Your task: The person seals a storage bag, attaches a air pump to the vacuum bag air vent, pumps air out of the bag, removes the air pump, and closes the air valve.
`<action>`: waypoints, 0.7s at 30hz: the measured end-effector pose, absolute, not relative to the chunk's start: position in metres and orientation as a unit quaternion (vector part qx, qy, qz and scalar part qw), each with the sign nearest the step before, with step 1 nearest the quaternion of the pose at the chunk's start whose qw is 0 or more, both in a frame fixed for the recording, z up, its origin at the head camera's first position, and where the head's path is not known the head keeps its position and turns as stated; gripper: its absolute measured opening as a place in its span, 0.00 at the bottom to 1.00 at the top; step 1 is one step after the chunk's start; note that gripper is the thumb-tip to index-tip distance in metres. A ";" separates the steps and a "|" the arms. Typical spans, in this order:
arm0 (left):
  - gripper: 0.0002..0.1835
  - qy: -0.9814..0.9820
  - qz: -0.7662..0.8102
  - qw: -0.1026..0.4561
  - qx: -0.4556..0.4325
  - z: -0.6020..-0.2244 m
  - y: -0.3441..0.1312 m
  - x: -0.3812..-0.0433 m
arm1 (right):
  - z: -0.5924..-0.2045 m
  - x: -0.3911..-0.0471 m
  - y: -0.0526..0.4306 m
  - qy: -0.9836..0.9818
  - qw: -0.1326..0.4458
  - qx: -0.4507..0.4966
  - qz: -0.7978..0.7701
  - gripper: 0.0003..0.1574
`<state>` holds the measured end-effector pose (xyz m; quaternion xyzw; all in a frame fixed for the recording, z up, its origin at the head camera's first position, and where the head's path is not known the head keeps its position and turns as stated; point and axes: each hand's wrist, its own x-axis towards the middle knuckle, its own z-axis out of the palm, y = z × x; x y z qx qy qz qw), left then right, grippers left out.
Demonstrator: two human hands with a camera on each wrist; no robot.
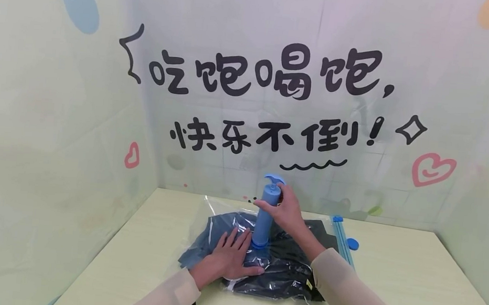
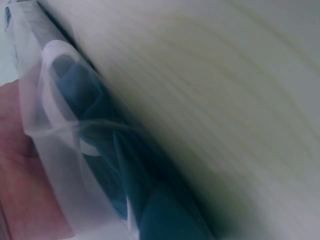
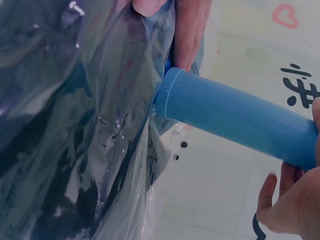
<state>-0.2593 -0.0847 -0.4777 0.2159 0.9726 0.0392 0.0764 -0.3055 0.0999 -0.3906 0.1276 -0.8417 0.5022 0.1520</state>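
A clear plastic vacuum storage bag [image 1: 277, 284] with dark clothing inside lies on the table. On its top stands a blue hand pump [image 1: 263, 226], upright and tilted slightly, its curved handle at the upper end. My right hand [image 1: 287, 213] holds the pump's barrel near the top, just below the handle. Beside the pump's base, my left hand [image 1: 229, 259] presses on the bag with straight, spread fingers. The right wrist view shows the barrel [image 3: 235, 117] meeting the wrinkled film, with left fingers next to it. In the left wrist view, blue-green cloth [image 2: 120, 165] shows through the film.
A blue zip strip [image 1: 343, 241] with a slider runs along the bag's right edge. Next to it lies a round blue cap [image 1: 352, 244] on the pale wooden table [image 1: 411, 280]. Printed curtains with black writing enclose the back and sides.
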 end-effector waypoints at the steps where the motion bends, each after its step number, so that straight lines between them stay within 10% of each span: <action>1: 0.61 0.973 0.041 0.073 0.217 -0.479 -0.085 -0.260 | -0.391 -0.305 0.099 -0.844 0.156 0.121 0.499 0.53; 21: 0.65 0.971 0.049 0.079 0.219 -0.482 -0.086 -0.262 | -0.384 -0.313 0.110 -0.780 0.027 0.291 0.553 0.33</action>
